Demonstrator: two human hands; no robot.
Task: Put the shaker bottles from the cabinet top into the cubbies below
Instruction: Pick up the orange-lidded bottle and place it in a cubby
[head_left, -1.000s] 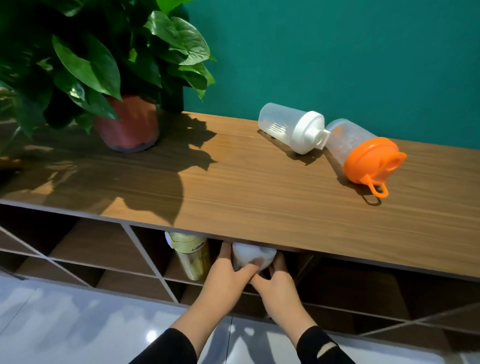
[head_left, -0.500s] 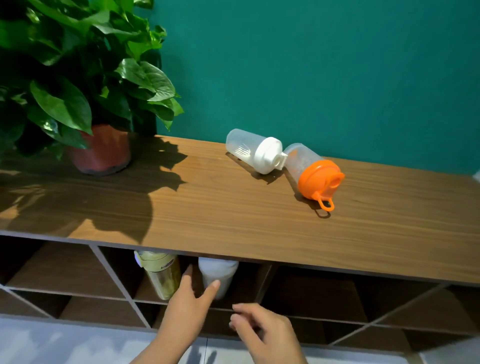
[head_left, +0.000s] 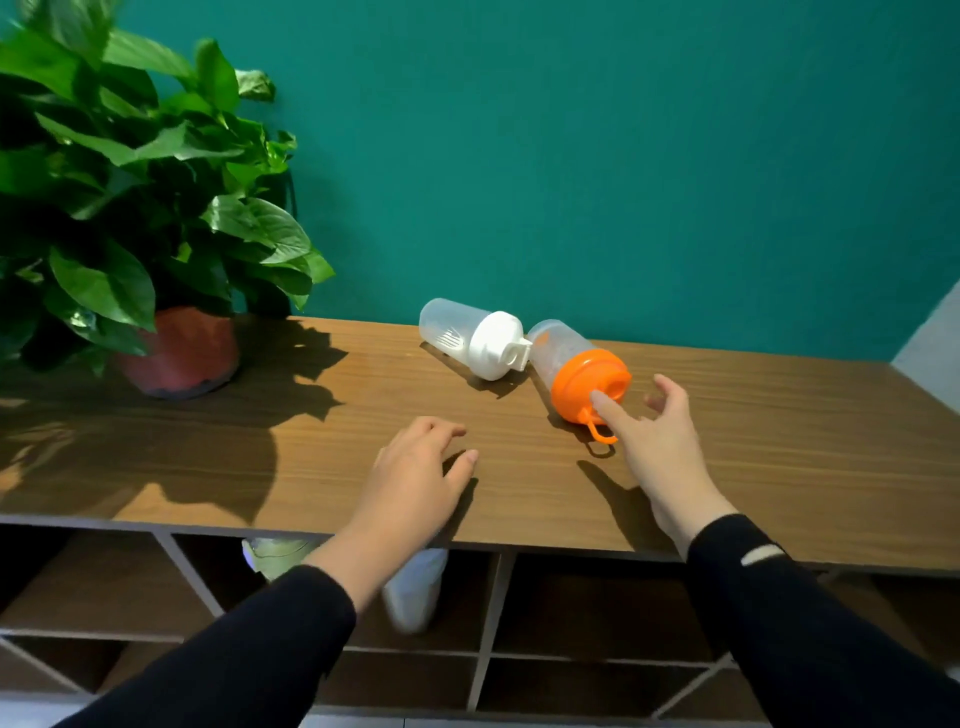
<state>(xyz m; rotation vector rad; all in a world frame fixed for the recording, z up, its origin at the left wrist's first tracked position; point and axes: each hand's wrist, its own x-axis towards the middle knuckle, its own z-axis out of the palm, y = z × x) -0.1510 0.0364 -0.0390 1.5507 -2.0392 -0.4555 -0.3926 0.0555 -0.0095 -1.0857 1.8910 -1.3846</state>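
Note:
Two clear shaker bottles lie on their sides on the wooden cabinet top (head_left: 260, 467) near the teal wall: one with a white lid (head_left: 475, 339) and, touching it on the right, one with an orange lid (head_left: 579, 374). My right hand (head_left: 657, 436) hovers open right beside the orange lid, thumb close to its loop. My left hand (head_left: 421, 478) rests palm down on the cabinet top, holding nothing. In the cubby below stand a white bottle (head_left: 415, 592) and a pale green bottle (head_left: 278, 558), both partly hidden by my left arm.
A leafy potted plant (head_left: 176, 348) in a red-brown pot stands at the left of the cabinet top and casts a broad shadow. Several open cubbies with slanted and upright dividers (head_left: 485, 623) run below. A pale wall corner shows at far right.
Both hands let go of the white bottle in the cubby and rose to the cabinet top. My right hand moved up to the orange-lidded bottle. The view pulled back and upward.

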